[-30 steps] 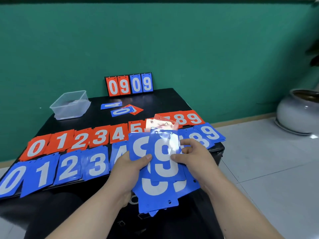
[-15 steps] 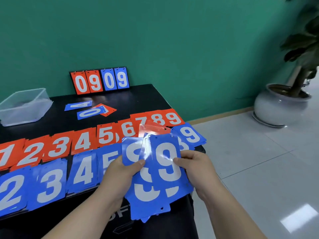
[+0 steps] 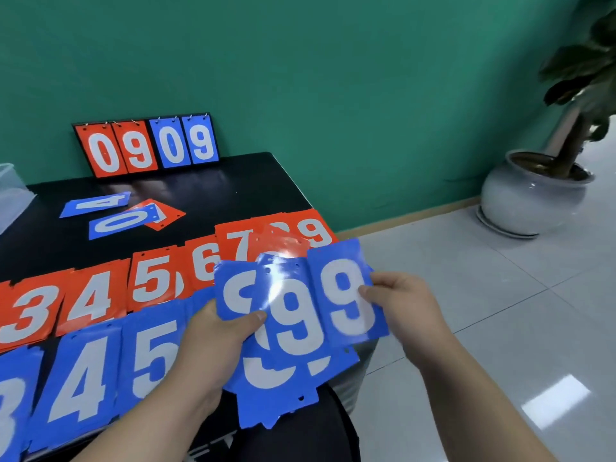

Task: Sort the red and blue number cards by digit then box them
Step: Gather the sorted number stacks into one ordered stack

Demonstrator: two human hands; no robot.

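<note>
Head view: at 5 o'clock on the surface [image 3: 233, 185], the left hand [image 3: 213, 345] clasps a fan of blue 9 cards [image 3: 286, 328] in its grip; the right hand [image 3: 403, 305] pinches the outermost card [image 3: 346, 295] at 3 o'clock, best slid off singly with the fan kept squeezed.

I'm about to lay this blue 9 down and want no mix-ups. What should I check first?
1. Right hand pinches the outer blue 9 card: ok.
2. Left hand holds the fan of blue cards: ok.
3. Every card in the fan is a 9: cannot tell, lower ones are partly covered.
4. Blue 9 spot on the table free: cannot tell, hidden behind the cards.
5. Loose cards farther back sorted: not ok.
</note>
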